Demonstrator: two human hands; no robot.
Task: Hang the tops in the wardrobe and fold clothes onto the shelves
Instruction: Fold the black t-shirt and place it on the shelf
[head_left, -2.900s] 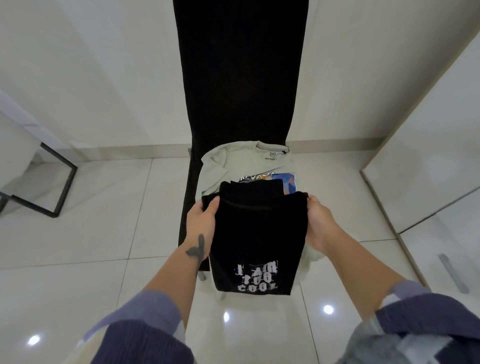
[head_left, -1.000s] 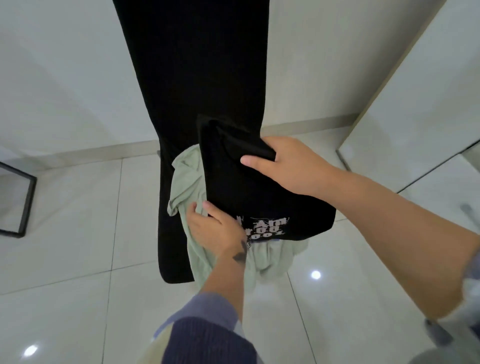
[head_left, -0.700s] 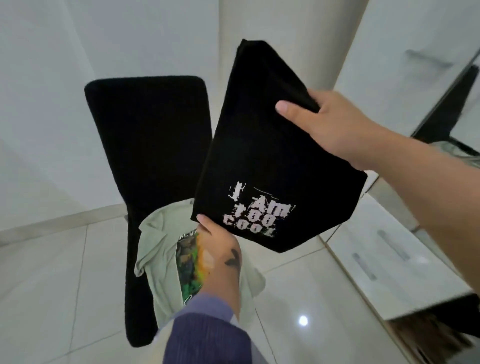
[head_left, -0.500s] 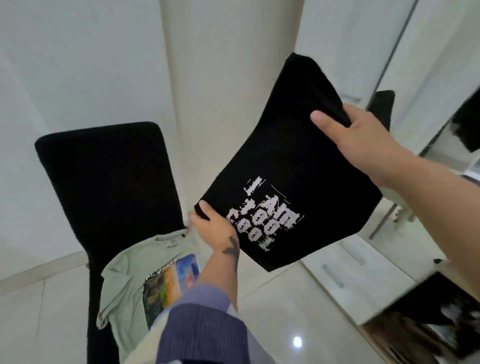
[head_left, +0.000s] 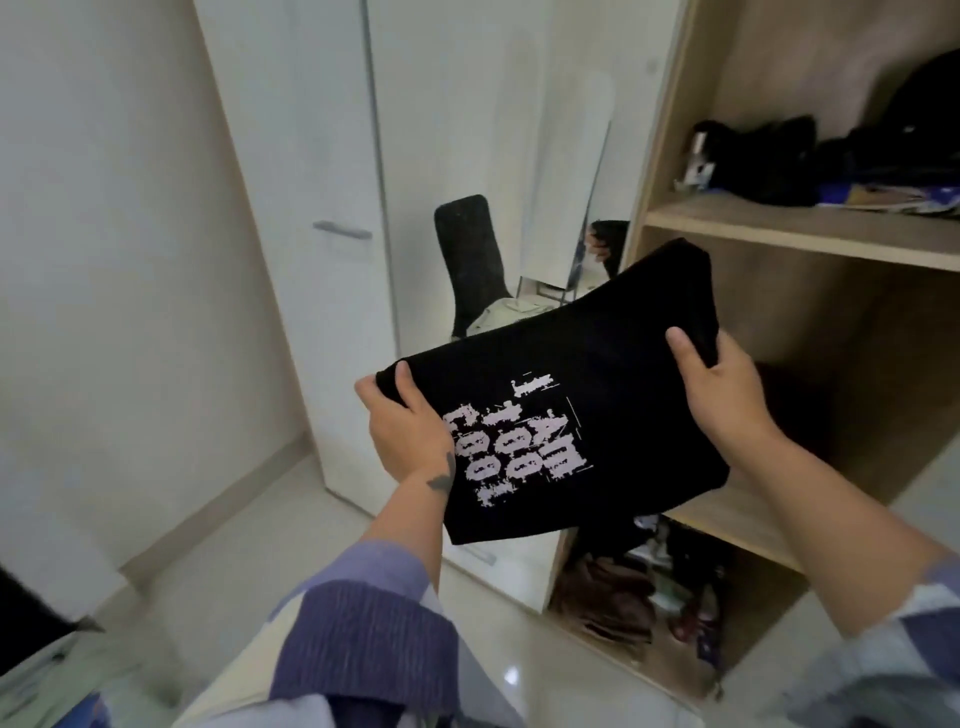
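Observation:
A folded black T-shirt (head_left: 597, 384) with white lettering is held flat in the air in front of an open wooden wardrobe. My left hand (head_left: 405, 426) grips its left edge, thumb on top. My right hand (head_left: 719, 389) grips its right edge, thumb on top. The shirt hovers level with the middle shelf (head_left: 727, 514), whose left end it partly hides. Dark folded clothes (head_left: 769, 161) lie on the upper shelf (head_left: 800, 234).
White wardrobe doors (head_left: 332, 208) stand to the left, and one mirrored door reflects a black chair (head_left: 470, 260). The bottom compartment (head_left: 649, 597) holds a jumble of clothes and bags. Glossy white floor tiles (head_left: 218, 566) lie below.
I have turned from the chair to the open wardrobe, carrying the black T-shirt with both hands. The shirt has gone from tilted upright to nearly flat, and the green T-shirt has left view.

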